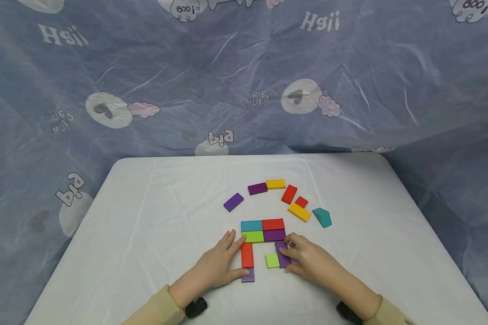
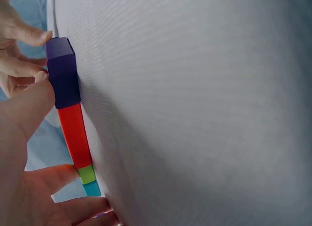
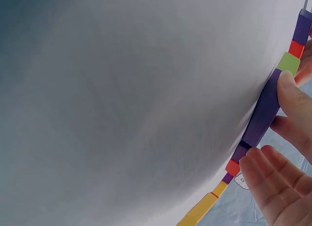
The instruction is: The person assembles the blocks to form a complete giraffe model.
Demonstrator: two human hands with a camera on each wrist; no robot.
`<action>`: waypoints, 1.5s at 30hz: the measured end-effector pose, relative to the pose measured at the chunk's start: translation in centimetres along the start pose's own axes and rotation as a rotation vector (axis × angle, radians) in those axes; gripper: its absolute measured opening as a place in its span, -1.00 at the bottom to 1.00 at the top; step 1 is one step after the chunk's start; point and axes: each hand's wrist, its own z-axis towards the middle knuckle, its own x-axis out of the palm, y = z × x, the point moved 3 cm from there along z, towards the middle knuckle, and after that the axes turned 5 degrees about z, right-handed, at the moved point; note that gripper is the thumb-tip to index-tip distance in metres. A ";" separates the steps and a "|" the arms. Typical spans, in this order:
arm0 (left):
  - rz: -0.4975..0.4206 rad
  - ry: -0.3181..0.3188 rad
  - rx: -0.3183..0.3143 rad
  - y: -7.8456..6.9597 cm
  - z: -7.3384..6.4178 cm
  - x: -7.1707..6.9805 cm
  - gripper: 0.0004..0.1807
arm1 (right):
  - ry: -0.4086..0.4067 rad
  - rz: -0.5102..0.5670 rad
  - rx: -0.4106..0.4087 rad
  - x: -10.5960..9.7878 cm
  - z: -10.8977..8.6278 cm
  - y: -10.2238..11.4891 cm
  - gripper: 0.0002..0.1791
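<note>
My right hand (image 1: 311, 259) grips a purple block (image 1: 282, 258), thumb at its near end and fingers over its far part. That block leans slightly beside a small lime-green block (image 1: 272, 261). My left hand (image 1: 215, 266) lies along the left side of the arrangement. Its thumb touches a short purple block (image 1: 248, 277), and its index finger reaches a lime-green block (image 1: 254, 237). Between them is an upright red block (image 1: 247, 255). Above sit a teal block (image 1: 251, 225), a red block (image 1: 273, 224) and another purple block (image 1: 273, 235), joined edge to edge with the lime-green one.
Beyond the arrangement, loose blocks form an arc: purple (image 1: 233, 202) at left, yellow (image 1: 275, 184) and red (image 1: 289, 194) farther on, then a teal angled block (image 1: 322, 217) at right. The white table (image 1: 166, 203) meets a blue patterned curtain (image 1: 227, 81) behind.
</note>
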 end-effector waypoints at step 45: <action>-0.010 -0.007 0.001 0.0 -0.1 -0.1 -0.06 | 0.009 0.006 0.109 0.4 0.1 -0.2 -0.43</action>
